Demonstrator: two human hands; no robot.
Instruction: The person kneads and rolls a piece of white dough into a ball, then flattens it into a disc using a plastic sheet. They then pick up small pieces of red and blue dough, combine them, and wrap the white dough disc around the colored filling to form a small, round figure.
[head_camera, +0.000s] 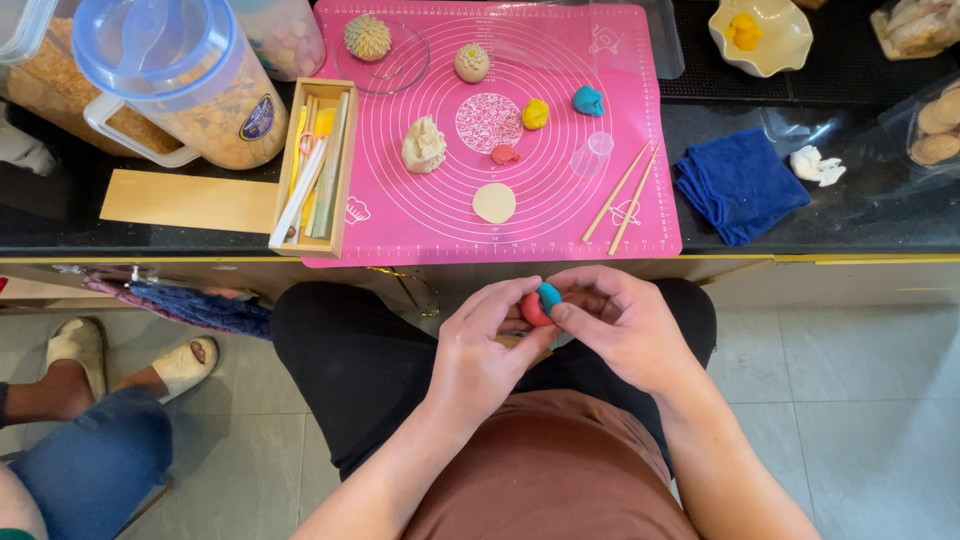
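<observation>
While both hands meet over the lap, below the counter edge, packaging sits up top: at 11 o'clock a clear plastic jug with blue lid, full of tan pellets, carries a small dark oval label with gold rim on its side; a second clear container with pastel pieces stands just right of it, and another tub of brown crumbs at far 10 o'clock. At 1–2 o'clock clear bags of round cookies lie on the dark counter. The pink silicone mat at 12 o'clock has white printed concentric rings, edge rulers and small corner icons. On it: pale dough pieces, a flat disc, yellow, teal and red lumps, and two wooden sticks at the right edge. A wooden tool box touches the mat's left edge; a folded blue cloth lies to its right. The thing in hand: a small red dough ball with a teal piece pressed on its upper right, smooth and matte. Left hand cups the ball from below, fingers curled tight around it. Right hand has thumb and forefinger pinched together on the teal piece.
</observation>
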